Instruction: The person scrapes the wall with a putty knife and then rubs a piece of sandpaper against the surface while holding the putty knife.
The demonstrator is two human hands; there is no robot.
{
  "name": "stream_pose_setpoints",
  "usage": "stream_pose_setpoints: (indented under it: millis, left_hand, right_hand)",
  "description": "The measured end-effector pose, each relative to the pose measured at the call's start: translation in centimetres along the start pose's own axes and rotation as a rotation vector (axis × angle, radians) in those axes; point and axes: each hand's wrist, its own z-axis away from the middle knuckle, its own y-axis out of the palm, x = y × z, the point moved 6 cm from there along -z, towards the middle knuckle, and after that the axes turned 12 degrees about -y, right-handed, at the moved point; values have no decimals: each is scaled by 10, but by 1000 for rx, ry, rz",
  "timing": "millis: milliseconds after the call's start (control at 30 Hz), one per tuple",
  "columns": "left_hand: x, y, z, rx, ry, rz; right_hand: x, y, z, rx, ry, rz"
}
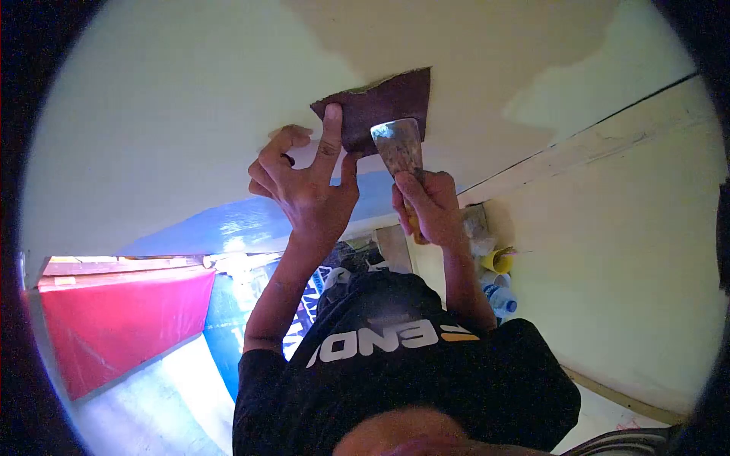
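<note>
A dark brown sheet (391, 102), like sandpaper, with a ragged upper edge, lies against a pale surface (228, 99). My left hand (308, 186) holds its left part, index fingertip on the face and thumb at the lower edge; the other fingers are curled, one with a dark ring. My right hand (430, 205) is closed around the yellowish handle of a scraper (399, 148). The worn metal blade points up and overlaps the sheet's lower right part; whether it presses on the sheet is unclear.
A tan patch (464, 38) spreads over the upper surface, and a dark seam (608, 118) runs at the right. Beside my right forearm are a yellow cup (498, 260) and a plastic bottle (500, 300). A red panel (125, 319) stands at lower left.
</note>
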Motion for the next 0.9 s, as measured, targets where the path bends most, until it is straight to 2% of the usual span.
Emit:
stream_pose_setpoints:
  millis: [67, 267, 367, 567, 667, 800, 867, 900]
  left_hand:
    - [1, -1, 2, 13, -7, -12]
    - [2, -1, -2, -5, -3, -24]
    - [0, -1, 4, 14, -11, -18]
    - [1, -3, -2, 4, -14, -24]
    - [-1, -3, 4, 19, -25, -36]
    - [-1, -4, 0, 13, -24, -36]
    - [-2, -3, 1, 5, -29, -22]
    - [-2, -3, 2, 0, -28, -29]
  right_hand:
    - [16, 7, 0, 5, 11, 13]
    - [-15, -3, 5, 43, -6, -76]
    - [6, 4, -8, 64, -70, 11]
    - [-15, -1, 0, 55, -3, -115]
    - [20, 7, -11, 73, -42, 7]
    - [-7, -7, -6, 43, 60, 40]
    - [-35, -12, 17, 63, 94, 30]
    - [-29, -9, 27, 26, 121, 17]
